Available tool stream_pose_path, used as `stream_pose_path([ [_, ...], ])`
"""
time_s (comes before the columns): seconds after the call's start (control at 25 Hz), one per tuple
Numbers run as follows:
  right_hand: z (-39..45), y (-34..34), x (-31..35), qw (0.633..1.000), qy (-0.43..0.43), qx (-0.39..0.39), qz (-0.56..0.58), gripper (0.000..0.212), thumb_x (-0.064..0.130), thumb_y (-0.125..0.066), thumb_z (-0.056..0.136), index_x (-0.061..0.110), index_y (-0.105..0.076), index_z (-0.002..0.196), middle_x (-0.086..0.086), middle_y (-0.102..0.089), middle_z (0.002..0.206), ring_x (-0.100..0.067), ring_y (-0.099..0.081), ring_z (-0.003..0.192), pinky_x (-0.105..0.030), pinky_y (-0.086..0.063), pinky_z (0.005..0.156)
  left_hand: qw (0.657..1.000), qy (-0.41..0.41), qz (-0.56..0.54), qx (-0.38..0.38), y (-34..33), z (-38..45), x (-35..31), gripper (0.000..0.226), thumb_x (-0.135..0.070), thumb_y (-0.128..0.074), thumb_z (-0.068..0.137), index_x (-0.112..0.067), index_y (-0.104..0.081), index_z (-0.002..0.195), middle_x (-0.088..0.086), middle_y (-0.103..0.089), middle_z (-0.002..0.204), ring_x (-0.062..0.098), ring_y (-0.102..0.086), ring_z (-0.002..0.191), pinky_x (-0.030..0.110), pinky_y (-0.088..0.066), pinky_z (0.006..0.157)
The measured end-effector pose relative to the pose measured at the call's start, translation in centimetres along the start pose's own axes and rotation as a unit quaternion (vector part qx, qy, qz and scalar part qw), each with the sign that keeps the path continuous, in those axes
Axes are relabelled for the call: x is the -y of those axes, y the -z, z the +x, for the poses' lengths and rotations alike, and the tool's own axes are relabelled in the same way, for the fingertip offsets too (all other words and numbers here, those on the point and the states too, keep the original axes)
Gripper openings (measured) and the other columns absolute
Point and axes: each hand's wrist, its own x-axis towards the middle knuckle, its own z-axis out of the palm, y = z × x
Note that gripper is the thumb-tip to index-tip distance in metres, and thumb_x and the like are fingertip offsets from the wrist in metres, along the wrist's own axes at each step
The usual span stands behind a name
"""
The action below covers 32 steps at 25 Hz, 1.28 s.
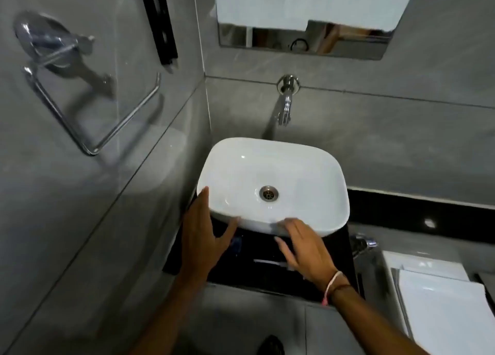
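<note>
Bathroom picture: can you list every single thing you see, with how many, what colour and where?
basin: one, white, middle, on the counter
drain: one, metal, bottom of the basin
counter: one, black, under the basin
tap: one, chrome, back wall above the basin
mirror: one, silvery, back wall at the top
towel ring: one, chrome, left wall
toilet: one, white, lower right, only partly in view
wristbands: two or so, pink and dark, right wrist
left hand: one, fingers straight, against the basin's near left corner
right hand: one, fingers spread, at the basin's front rim
</note>
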Motion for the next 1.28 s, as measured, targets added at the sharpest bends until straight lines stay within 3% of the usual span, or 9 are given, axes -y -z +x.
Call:
stream_pose_path([
  [0.08, -2.3, -2.6, -0.7, 0.996, -0.033, 0.077, -0.018, 0.039, 0.028, -0.074, 0.089, 0.009, -0.066, 0.122, -0.009, -0.069, 0.115, -0.033, -0.069, 0.102, -0.044, -0.059, 0.086, 0.993, 0.095, -0.058, 0.043, -1.1, -2.8, 2.0, 0.097, -0.064, -0.070, 0.076, -0.021, -0.027, 0.152, -0.001, -0.037, 0.155, 0.011, -0.032, 0.143, 0.033, -0.034, 0.113],
  [0.2, -5.1, -5.1, -2.9, 0.964, -0.099, 0.235, -0.074, 0.057, 0.038, -0.071, 0.088, 0.014, -0.058, 0.137, -0.007, -0.062, 0.133, -0.031, -0.060, 0.119, -0.042, -0.052, 0.099, 0.966, 0.205, -0.122, 0.103, -3.5, -6.3, 4.5, 0.101, -0.060, -0.079, 0.066, -0.025, -0.034, 0.149, -0.004, -0.043, 0.151, 0.009, -0.038, 0.137, 0.023, -0.035, 0.109],
  [0.32, -5.0, -5.5, -4.2, 0.961, -0.118, 0.247, -0.045, 0.045, 0.036, -0.070, 0.093, 0.012, -0.063, 0.130, -0.007, -0.065, 0.127, -0.029, -0.061, 0.115, -0.040, -0.052, 0.098, 0.953, 0.240, -0.143, 0.119, -5.8, -6.5, 4.9, 0.096, -0.049, -0.088, 0.063, -0.024, -0.043, 0.144, -0.008, -0.051, 0.139, 0.009, -0.048, 0.129, -0.003, -0.031, 0.093],
  [0.4, -4.6, -5.8, -4.2, 0.966, -0.120, 0.227, -0.008, 0.037, 0.031, -0.073, 0.093, 0.010, -0.069, 0.123, -0.007, -0.071, 0.116, -0.030, -0.066, 0.107, -0.041, -0.054, 0.092, 0.949, 0.255, -0.142, 0.118, -7.0, -6.8, 4.9, 0.091, -0.048, -0.087, 0.064, -0.022, -0.047, 0.142, -0.004, -0.056, 0.138, 0.015, -0.053, 0.127, -0.007, -0.031, 0.090],
  [0.48, -4.0, -5.5, -3.8, 0.977, -0.113, 0.173, 0.043, 0.034, 0.026, -0.077, 0.091, 0.011, -0.071, 0.120, -0.004, -0.075, 0.111, -0.027, -0.070, 0.102, -0.039, -0.056, 0.088, 0.952, 0.249, -0.134, 0.113, -7.3, -7.0, 5.0, 0.091, -0.057, -0.080, 0.066, -0.022, -0.046, 0.143, 0.001, -0.056, 0.142, 0.017, -0.052, 0.129, 0.000, -0.034, 0.097],
  [0.6, -2.4, -3.8, -3.2, 0.982, -0.113, 0.079, 0.127, 0.030, 0.029, -0.079, 0.089, 0.022, -0.068, 0.117, 0.007, -0.074, 0.111, -0.012, -0.068, 0.100, -0.028, -0.054, 0.090, 0.976, 0.171, -0.072, 0.112, -7.2, -7.0, 5.8, 0.092, -0.065, -0.072, 0.072, -0.020, -0.042, 0.147, 0.006, -0.047, 0.150, 0.020, -0.045, 0.136, 0.030, -0.041, 0.110],
  [0.68, -1.0, -2.3, -2.6, 0.984, -0.079, 0.057, 0.147, 0.023, 0.032, -0.077, 0.090, 0.027, -0.067, 0.111, 0.013, -0.072, 0.110, -0.007, -0.066, 0.100, -0.022, -0.051, 0.089, 0.987, 0.117, -0.023, 0.109, -6.9, -6.7, 6.3, 0.091, -0.067, -0.068, 0.075, -0.019, -0.040, 0.148, 0.007, -0.044, 0.152, 0.023, -0.044, 0.137, 0.039, -0.040, 0.111],
  [1.04, 2.3, 0.1, -0.7, 0.991, 0.053, 0.098, 0.068, 0.028, 0.026, -0.079, 0.090, 0.020, -0.071, 0.117, 0.002, -0.078, 0.112, -0.017, -0.070, 0.101, -0.027, -0.050, 0.089, 0.990, 0.091, -0.003, 0.108, -6.5, -6.9, 6.6, 0.091, -0.067, -0.070, 0.075, -0.025, -0.038, 0.149, 0.006, -0.045, 0.152, 0.022, -0.039, 0.141, 0.047, -0.038, 0.113],
  [1.28, 5.4, 2.5, 2.3, 0.979, 0.135, 0.151, -0.009, 0.027, 0.018, -0.074, 0.094, 0.016, -0.071, 0.121, -0.005, -0.076, 0.112, -0.027, -0.072, 0.096, -0.040, -0.058, 0.085, 0.992, 0.084, 0.023, 0.090, -6.3, -6.9, 6.8, 0.090, -0.076, -0.062, 0.075, -0.022, -0.046, 0.145, 0.005, -0.051, 0.149, 0.020, -0.038, 0.142, 0.051, -0.039, 0.110],
])
